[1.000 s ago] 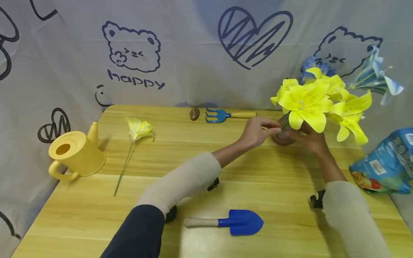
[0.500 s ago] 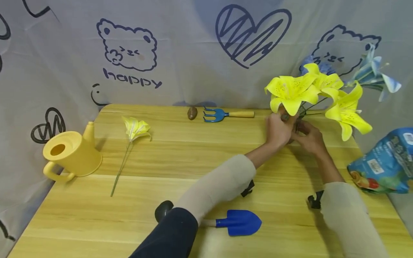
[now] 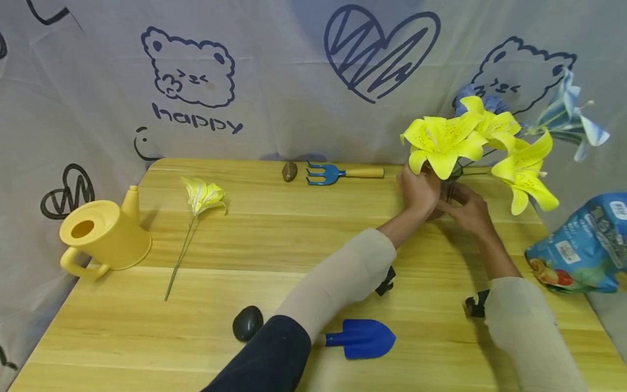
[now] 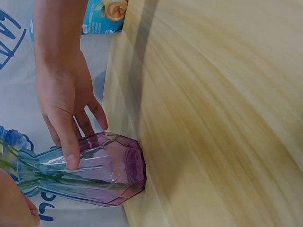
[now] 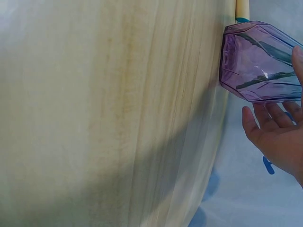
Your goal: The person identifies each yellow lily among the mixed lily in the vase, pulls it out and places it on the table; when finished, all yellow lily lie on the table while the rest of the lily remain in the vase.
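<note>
Yellow lilies [image 3: 441, 142] stand in a faceted vase [image 4: 111, 165], purple at its base and bluish at its neck. My right hand [image 3: 471, 209] holds the vase, thumb across the near side and fingers on the far side, as both wrist views show. Just beneath the largest lily, my left hand [image 3: 420, 189] is at the vase's mouth among the stems. Its fingers are mostly hidden, so whether they grip stems or rim cannot be made out. Blue flowers [image 3: 568, 114] rise behind the lilies.
On the wooden table [image 3: 294, 234] are a yellow watering can [image 3: 110, 234], a single lily [image 3: 203, 197], a black stone [image 3: 247, 323], a blue shovel [image 3: 364, 338], a brown stone [image 3: 289, 171] and a hand rake [image 3: 333, 173]. A blue bag [image 3: 580, 245] stands on the right.
My left hand has moved right and up against the stems, and the lilies have spread apart and shifted. My right hand stays at the vase. The black stone has come into view beside my left sleeve.
</note>
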`<state>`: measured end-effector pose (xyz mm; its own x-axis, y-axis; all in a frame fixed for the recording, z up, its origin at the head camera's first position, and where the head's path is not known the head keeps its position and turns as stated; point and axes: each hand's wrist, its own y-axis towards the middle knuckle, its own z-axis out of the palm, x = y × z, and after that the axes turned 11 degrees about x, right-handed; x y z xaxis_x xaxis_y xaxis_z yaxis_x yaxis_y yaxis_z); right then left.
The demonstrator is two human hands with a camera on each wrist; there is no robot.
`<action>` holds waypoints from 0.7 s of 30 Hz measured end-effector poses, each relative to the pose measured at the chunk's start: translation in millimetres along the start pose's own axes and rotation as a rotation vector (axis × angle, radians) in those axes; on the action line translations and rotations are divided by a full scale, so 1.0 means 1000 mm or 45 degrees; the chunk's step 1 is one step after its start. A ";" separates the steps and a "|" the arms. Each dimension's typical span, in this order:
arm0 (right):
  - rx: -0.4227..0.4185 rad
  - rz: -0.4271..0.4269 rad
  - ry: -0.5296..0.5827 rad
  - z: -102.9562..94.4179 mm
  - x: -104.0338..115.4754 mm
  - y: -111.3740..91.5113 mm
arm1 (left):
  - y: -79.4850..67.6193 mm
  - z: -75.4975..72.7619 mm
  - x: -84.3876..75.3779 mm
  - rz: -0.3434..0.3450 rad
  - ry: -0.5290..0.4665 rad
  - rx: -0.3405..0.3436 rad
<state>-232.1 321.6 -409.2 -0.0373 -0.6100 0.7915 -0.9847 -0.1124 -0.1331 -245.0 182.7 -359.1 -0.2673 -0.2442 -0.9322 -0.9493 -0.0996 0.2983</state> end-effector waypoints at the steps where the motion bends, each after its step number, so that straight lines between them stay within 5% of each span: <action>1: -0.001 0.003 -0.004 0.001 0.000 0.000 | 0.000 0.000 0.000 -0.012 0.013 0.012; 6: -0.019 -0.034 0.008 0.004 -0.002 0.001 | 0.000 -0.007 -0.003 0.018 0.121 0.070; 9: -0.055 -0.053 0.023 0.006 -0.008 0.005 | 0.003 -0.013 -0.005 0.155 0.233 0.083; 14: -0.062 -0.060 -0.007 0.006 -0.015 0.007 | 0.006 -0.021 -0.007 0.347 0.119 0.119; 21: -0.065 -0.082 -0.028 0.008 -0.010 0.004 | 0.001 -0.037 -0.016 0.389 0.065 0.112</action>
<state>-234.7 320.9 -422.6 0.0295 -0.6198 0.7842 -0.9924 -0.1120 -0.0513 -235.1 150.6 -336.1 -0.5357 -0.2984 -0.7899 -0.8376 0.0692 0.5419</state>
